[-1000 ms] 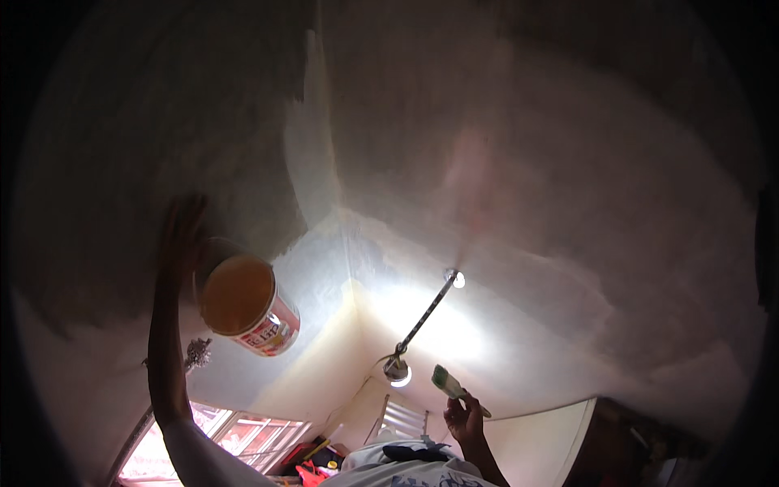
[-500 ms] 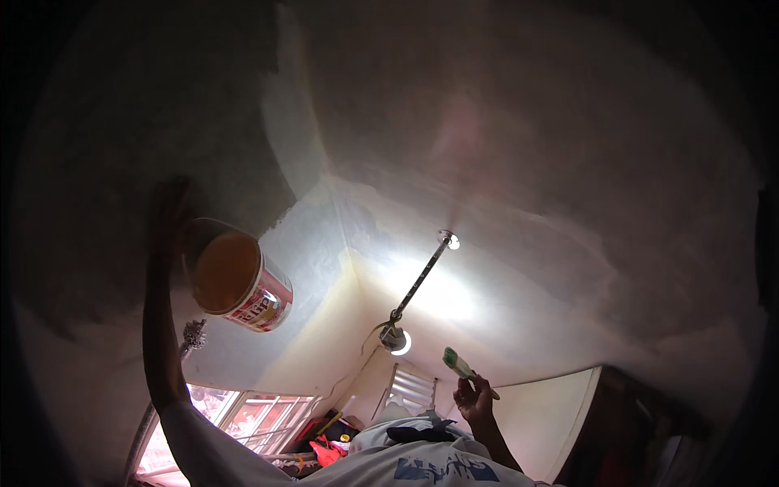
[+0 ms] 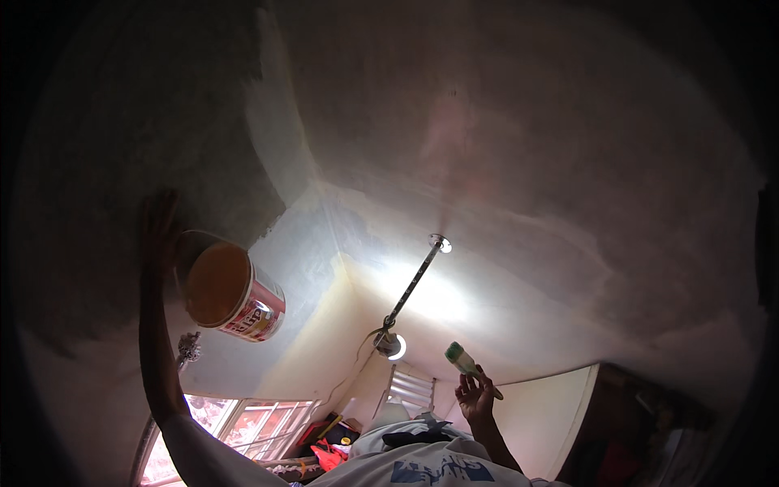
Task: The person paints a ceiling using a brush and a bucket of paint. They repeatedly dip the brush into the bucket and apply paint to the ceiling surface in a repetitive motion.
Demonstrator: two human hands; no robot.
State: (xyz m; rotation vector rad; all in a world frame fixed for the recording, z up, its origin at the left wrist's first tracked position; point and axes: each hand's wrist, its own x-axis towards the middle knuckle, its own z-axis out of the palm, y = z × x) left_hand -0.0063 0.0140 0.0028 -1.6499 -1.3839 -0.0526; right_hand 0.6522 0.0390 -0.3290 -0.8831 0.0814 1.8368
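Right now your left hand is up by the ceiling, fingers wrapped on the rim of the tilted paint bucket. Your right hand, low near your chest, grips a brush. Looks like mid-painting; loading the brush likely means bringing the two together. Mind the hanging lamp rod between them; open ceiling lies to the right.

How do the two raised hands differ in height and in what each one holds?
The left hand is stretched high on a straight arm, close to the ceiling; the right hand sits much lower, near the body. The left hand carries a round paint bucket with an orange underside; the right hand grips a slim green-ended tool. Both are raised, each holding one thing.
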